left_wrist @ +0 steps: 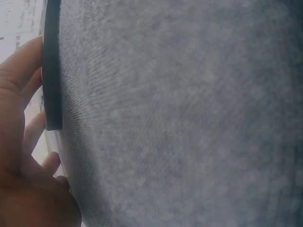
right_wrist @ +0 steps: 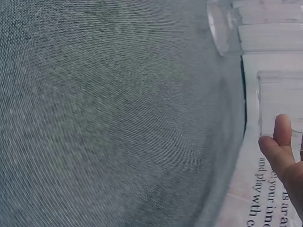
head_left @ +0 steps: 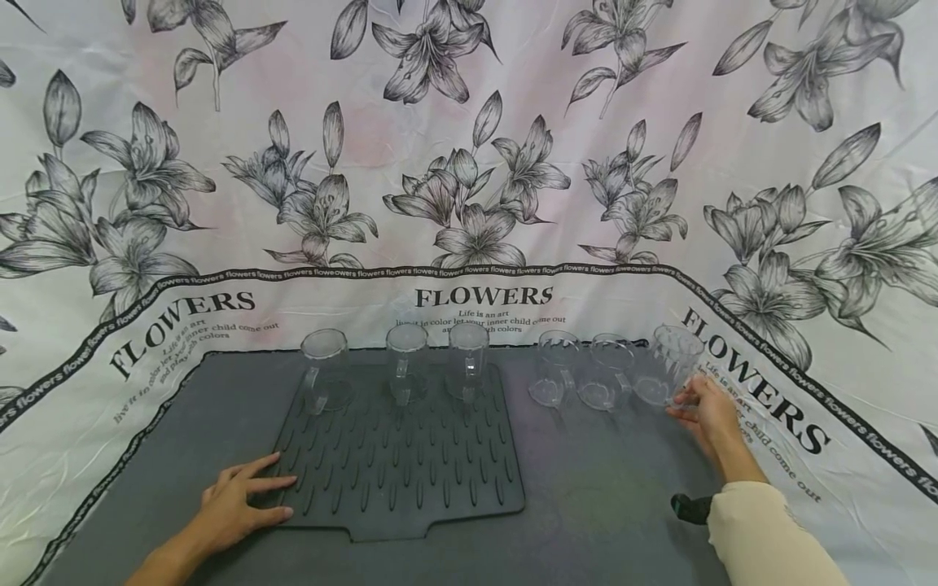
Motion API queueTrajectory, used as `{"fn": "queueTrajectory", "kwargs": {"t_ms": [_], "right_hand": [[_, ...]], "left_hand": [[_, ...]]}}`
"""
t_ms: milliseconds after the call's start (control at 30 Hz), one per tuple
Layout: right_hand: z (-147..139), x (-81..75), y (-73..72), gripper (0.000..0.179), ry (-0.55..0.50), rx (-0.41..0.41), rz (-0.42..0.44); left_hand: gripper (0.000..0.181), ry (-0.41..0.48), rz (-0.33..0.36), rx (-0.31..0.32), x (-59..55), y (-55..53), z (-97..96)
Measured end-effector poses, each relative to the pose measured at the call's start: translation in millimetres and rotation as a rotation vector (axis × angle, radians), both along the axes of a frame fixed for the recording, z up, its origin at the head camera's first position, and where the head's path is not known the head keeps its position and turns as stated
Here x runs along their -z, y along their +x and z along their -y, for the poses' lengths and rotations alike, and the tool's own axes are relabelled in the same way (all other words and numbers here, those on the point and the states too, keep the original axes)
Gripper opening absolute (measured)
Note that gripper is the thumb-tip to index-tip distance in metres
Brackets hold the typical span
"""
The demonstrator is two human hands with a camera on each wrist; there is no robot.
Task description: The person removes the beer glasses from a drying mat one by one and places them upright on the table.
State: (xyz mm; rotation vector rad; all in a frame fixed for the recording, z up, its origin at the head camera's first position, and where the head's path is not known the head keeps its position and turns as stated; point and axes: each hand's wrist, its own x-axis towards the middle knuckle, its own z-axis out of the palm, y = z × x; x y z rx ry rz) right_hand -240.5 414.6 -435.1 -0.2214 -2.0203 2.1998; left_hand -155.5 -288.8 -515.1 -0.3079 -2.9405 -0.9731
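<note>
At the right end of a row of clear glass mugs, my right hand [head_left: 707,417] grips a glass mug [head_left: 665,358] by its right side. In the right wrist view, thumb and finger close on the wall of that mug [right_wrist: 277,92]. Whether its bottom touches the table I cannot tell. My left hand [head_left: 233,500] rests on the left edge of a dark ridged drying mat [head_left: 410,496], fingers extended over the rim. The left wrist view shows the fingers [left_wrist: 23,61] against the mat's edge [left_wrist: 52,75].
Three glass mugs stand along the mat's far side: left [head_left: 326,374], middle [head_left: 406,366] and right [head_left: 467,362]. Two more mugs, one [head_left: 554,370] beside the other [head_left: 607,374], stand on the grey table [head_left: 608,521]. A flower-printed cloth [head_left: 469,220] rises behind.
</note>
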Motion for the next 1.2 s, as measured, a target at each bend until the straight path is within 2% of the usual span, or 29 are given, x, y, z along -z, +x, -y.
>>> {"fn": "queueTrajectory", "kwargs": {"t_ms": [167,400,667,967,1100,1200], "right_hand": [[-0.8,9.8,-3.7,0.034,-0.019,0.005,0.021],[-1.8,20.5,-9.5,0.035,-0.023,0.071,0.112],[-4.0,28.3,-13.9,0.033,-0.009,0.077,0.127],[-9.7,32.0,-15.7,0.030,0.073,0.050,0.167],[-11.2,32.2,-15.5,0.034,0.152,0.041,0.198],[-10.8,31.5,-15.4,0.045,0.203,0.044,0.224]], "left_hand": [[0.052,0.002,0.010,-0.001,-0.6,-0.1,-1.1],[0.052,0.006,0.008,-0.002,-4.8,-0.3,-2.5],[0.052,0.013,0.024,-0.010,-2.0,0.1,-2.1],[0.051,0.005,0.025,-0.010,-3.3,1.0,-3.5],[0.051,0.002,0.026,-0.010,-3.2,0.7,-3.5],[0.050,0.009,0.029,-0.014,-2.3,1.3,-3.3]]}}
